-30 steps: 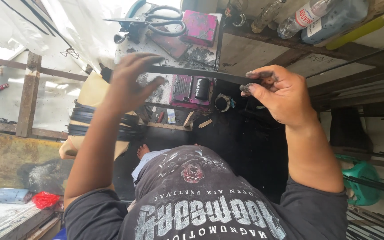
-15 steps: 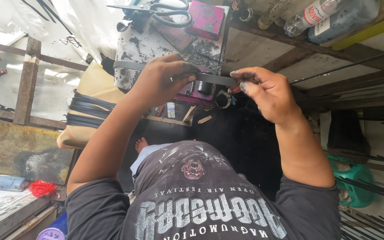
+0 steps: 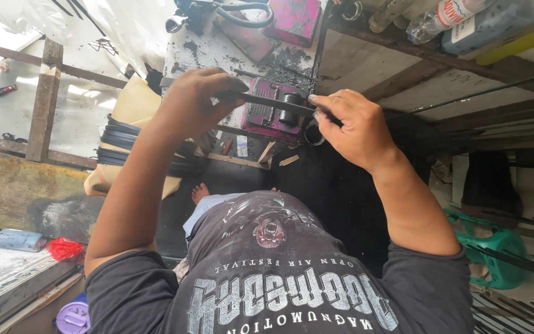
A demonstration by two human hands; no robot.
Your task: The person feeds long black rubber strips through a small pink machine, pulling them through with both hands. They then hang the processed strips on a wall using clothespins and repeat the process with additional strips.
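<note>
A long, flat black strip (image 3: 273,103) runs level between my two hands, above a grimy workbench (image 3: 217,52). My left hand (image 3: 196,102) is closed over the strip's left part, knuckles up. My right hand (image 3: 353,127) pinches the strip's right end with thumb and fingers. Just under the strip, on the bench's near edge, sits a small magenta machine (image 3: 272,114) with a black roller. My dark printed T-shirt fills the bottom of the view.
Scissors with black handles (image 3: 242,12) and a magenta box (image 3: 295,18) lie further back on the bench. Plastic bottles (image 3: 458,18) rest on a wooden shelf at upper right. A bundle of black straps (image 3: 122,145) sits at left, a green plastic stool (image 3: 492,253) at right.
Both hands have drawn closer together along the strip. The left hand, open-fingered on the strip a second ago, now closes over it; the hands sit lower, right over the magenta machine.
</note>
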